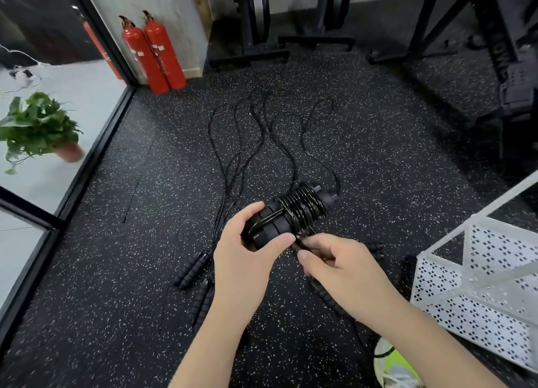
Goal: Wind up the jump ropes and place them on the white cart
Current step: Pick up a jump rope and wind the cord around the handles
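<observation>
My left hand point(247, 251) grips the black handles of a jump rope point(294, 210) whose cord is wound in tight coils around them. My right hand point(329, 259) pinches the loose end of that cord just below the coils. More black jump ropes point(256, 143) lie stretched out on the speckled floor beyond, their ribbed handles point(193, 267) near my left forearm. Another handle point(326, 296) shows under my right wrist. The white perforated cart point(471, 285) stands at the right, beside my right arm.
Two red fire extinguishers point(154, 53) stand by the wall at the back left. A potted plant point(40, 128) sits behind the glass at left. Black exercise machines point(291, 18) line the back, and a dark rack point(506, 76) stands at the right. A shoe point(393, 367) shows at the bottom.
</observation>
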A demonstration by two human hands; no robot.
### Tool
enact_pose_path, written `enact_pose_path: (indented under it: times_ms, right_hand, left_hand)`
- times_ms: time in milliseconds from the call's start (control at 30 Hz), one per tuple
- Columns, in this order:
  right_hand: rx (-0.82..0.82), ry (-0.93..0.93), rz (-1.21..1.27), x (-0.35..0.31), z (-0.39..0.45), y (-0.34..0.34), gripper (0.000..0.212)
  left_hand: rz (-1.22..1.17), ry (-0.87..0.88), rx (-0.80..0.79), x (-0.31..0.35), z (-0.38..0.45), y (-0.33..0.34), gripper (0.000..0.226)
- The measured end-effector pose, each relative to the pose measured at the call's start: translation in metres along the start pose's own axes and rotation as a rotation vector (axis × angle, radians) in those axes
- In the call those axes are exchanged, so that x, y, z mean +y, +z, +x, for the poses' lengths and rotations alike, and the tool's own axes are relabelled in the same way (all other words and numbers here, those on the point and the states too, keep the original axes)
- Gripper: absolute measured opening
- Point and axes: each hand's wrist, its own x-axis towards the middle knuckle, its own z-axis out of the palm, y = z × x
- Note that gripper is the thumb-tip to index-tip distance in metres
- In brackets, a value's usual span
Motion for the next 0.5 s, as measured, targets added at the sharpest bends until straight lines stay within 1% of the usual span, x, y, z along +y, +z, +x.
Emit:
enact_pose_path:
  times_ms: [100, 167, 267, 333, 400, 500]
  right_hand:
    - [-0.001, -0.046, -0.062, -0.001, -0.004, -0.003, 0.031]
    - [-0.03, -0.081, -0.08, -0.001, -0.008, -0.004, 0.036]
    - [-0.087, -0.14, -0.062, 0.0, -0.01, -0.005, 0.028]
    - [-0.106, -0.166, -0.044, 0.001, -0.009, -0.007, 0.033]
    - [-0.086, -0.187, -0.065, -0.001, -0.009, -0.01, 0.032]
    - [-0.025, -0.207, -0.119, -0.001, -0.007, -0.014, 0.021]
  left_hand:
    - [0.079, 0.061, 0.026, -0.001, -0.003, 0.003, 0.065]
    - [0.116, 0.092, 0.041, -0.001, -0.004, 0.003, 0.066]
    - [0.16, 0.118, 0.047, -0.001, -0.006, 0.001, 0.065]
    - [0.185, 0.118, 0.033, -0.001, -0.006, -0.001, 0.065]
    - [0.214, 0.113, 0.007, -0.003, -0.005, -0.003, 0.066]
    - [0.232, 0.108, -0.042, -0.004, -0.005, -0.006, 0.066]
